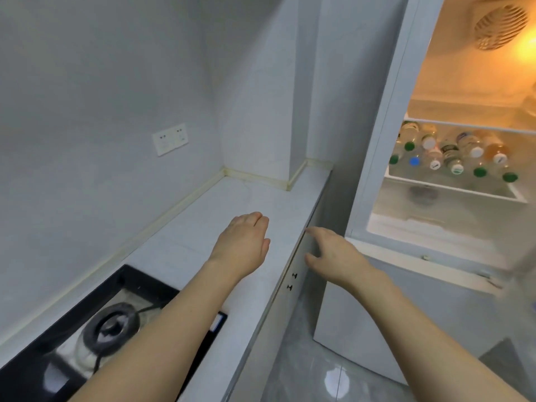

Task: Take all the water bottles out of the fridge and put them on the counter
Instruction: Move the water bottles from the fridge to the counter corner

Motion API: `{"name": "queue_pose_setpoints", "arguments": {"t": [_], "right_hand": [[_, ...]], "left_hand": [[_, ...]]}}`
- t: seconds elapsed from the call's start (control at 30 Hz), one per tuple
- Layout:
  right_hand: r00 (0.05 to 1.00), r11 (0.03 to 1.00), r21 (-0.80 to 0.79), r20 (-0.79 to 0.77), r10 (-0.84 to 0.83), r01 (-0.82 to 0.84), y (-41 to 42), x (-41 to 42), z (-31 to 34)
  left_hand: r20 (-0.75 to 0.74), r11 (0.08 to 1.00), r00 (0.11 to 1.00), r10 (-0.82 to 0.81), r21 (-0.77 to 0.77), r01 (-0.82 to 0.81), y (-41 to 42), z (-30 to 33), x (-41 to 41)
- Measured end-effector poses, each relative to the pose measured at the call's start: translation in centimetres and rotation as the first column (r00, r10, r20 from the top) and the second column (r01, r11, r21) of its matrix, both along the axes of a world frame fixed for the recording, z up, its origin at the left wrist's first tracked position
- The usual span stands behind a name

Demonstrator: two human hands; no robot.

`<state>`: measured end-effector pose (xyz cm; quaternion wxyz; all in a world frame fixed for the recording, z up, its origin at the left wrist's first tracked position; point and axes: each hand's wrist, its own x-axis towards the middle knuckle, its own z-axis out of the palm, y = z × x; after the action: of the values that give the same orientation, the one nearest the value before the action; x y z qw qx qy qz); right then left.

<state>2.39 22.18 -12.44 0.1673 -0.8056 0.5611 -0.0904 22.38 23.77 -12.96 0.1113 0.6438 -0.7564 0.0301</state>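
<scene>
White counter (203, 227) in grey-walled corner; hob (95, 329) at left. Left hand (242, 246) over counter, fingers loosely bent, holding nothing. Right hand (333, 256) past counter edge, fingers spread, empty. Bottles (446, 155) on shelf in open fridge (377, 140), right.

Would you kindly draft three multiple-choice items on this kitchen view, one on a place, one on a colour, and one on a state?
1. Where do the bottles lie?
A. on the counter
B. on a fridge shelf
C. on the floor

2. What colour is the cap nearest the shelf's front right corner?
A. green
B. red
C. black

3. What is the left hand doing?
A. gripping a bottle
B. turning a stove knob
C. held open over the counter, empty

Answers:
1 B: they lie crowded on the lit shelf in the open fridge.
2 A: the green cap shows there.
3 C: nothing sits in it; the right hand is empty too.
</scene>
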Motion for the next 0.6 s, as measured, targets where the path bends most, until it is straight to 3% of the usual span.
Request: {"name": "queue_pose_setpoints", "arguments": {"t": [0.6], "right_hand": [[0.933,0.927,-0.112,0.060,-0.354,0.359,-16.9,-19.9,3.4]], "left_hand": [[-0.041,0.917,0.922,-0.385,-0.127,0.377,-20.4,5.0,-20.9]]}}
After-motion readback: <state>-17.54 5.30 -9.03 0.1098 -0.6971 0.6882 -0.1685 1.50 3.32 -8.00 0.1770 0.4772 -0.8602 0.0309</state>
